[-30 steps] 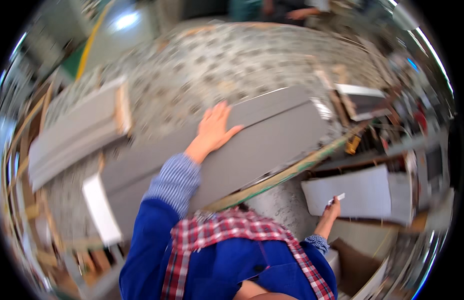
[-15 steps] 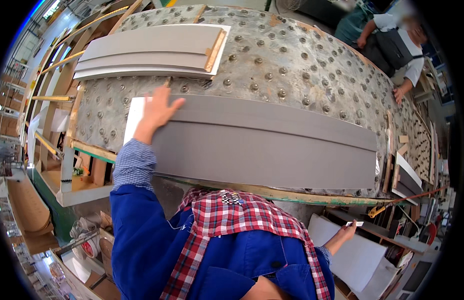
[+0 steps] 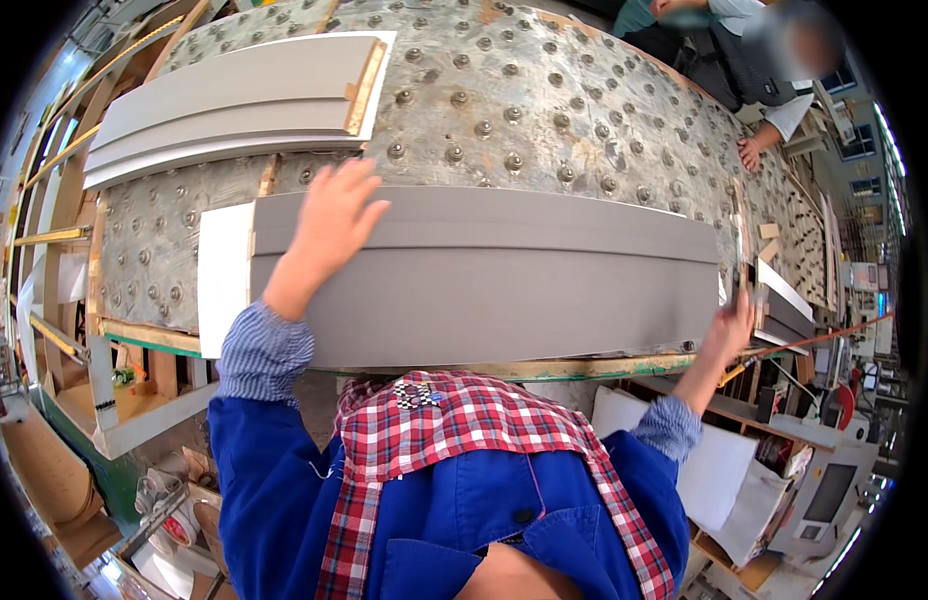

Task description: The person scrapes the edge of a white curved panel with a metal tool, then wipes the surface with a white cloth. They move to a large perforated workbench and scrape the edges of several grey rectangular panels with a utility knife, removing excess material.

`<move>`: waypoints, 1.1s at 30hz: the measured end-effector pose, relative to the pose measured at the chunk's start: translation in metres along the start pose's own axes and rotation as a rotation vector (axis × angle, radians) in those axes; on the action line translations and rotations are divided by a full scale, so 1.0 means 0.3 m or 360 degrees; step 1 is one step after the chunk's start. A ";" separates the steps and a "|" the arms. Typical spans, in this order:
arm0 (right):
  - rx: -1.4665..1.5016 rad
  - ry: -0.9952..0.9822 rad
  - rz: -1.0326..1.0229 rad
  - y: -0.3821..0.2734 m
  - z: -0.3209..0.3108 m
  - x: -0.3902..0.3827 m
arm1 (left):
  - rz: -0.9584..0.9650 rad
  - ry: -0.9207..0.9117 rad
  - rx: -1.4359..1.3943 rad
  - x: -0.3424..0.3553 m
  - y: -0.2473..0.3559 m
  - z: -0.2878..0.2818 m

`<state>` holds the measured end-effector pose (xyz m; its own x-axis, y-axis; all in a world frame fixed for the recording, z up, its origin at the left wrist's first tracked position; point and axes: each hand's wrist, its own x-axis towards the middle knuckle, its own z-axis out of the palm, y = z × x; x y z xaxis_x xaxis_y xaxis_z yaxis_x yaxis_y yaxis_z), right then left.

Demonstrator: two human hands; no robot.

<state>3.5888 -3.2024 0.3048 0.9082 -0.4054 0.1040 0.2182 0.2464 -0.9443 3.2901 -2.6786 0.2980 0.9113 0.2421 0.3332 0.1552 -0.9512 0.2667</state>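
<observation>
A long grey panel [image 3: 504, 290] with a step running along its length lies on the studded metal table in front of me. A white sheet [image 3: 222, 270] sticks out from beneath its left end. My left hand [image 3: 334, 222] rests over the panel's left part, fingers stretched out and thumb apart, holding nothing. Just off the panel's right end, my right hand [image 3: 726, 328] is raised at the table's near edge. Its fingers are closed together and slightly smeared by motion; what is between them is too unclear to name.
A stack of similar grey panels [image 3: 224, 100] lies at the far left of the table [image 3: 444, 60]. Another person's hand [image 3: 756, 148] rests on the far right edge. Small wood blocks [image 3: 770, 240] and more panels [image 3: 784, 305] lie at right. A wooden frame [image 3: 149, 400] stands left.
My right hand has come up from low on the right, where it held a small white piece, to the panel's right end. The view has shifted, and my left hand stays over the panel's left part.
</observation>
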 end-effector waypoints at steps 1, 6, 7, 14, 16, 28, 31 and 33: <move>-0.0308 -0.0193 -0.0087 -0.014 0.115 -0.053 | 0.0128 -0.0004 -0.0092 0.041 0.048 0.052; -0.0803 -0.0721 0.0176 0.140 0.554 -0.225 | 0.0442 -0.0019 -0.0377 0.155 0.229 0.200; -0.0977 -0.0921 -0.0079 0.202 0.587 -0.227 | 0.0474 -0.0002 -0.0383 0.157 0.252 0.217; -0.2573 -0.1407 -0.1015 0.218 0.686 -0.273 | 0.1055 -0.0016 -0.0862 0.032 0.380 0.206; -0.2609 -0.1396 -0.0988 0.233 0.683 -0.284 | 0.1359 -0.0314 -0.1167 -0.044 0.450 0.279; -0.1563 -0.1704 -0.0869 0.313 0.965 -1.046 | 0.1067 -0.0904 -0.1532 -0.045 0.462 0.361; -0.1301 -0.1896 -0.0613 0.295 0.998 -1.055 | 0.1152 -0.0941 -0.1319 -0.044 0.463 0.332; -0.1630 -0.1879 -0.0705 0.272 0.999 -0.946 | 0.1261 -0.0746 -0.1153 -0.042 0.454 0.336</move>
<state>3.4559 -2.8034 0.2918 0.7015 0.7020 0.1224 0.6451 -0.5525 -0.5278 3.3381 -2.8306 0.2389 0.7305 -0.6075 0.3119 -0.6351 -0.4365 0.6372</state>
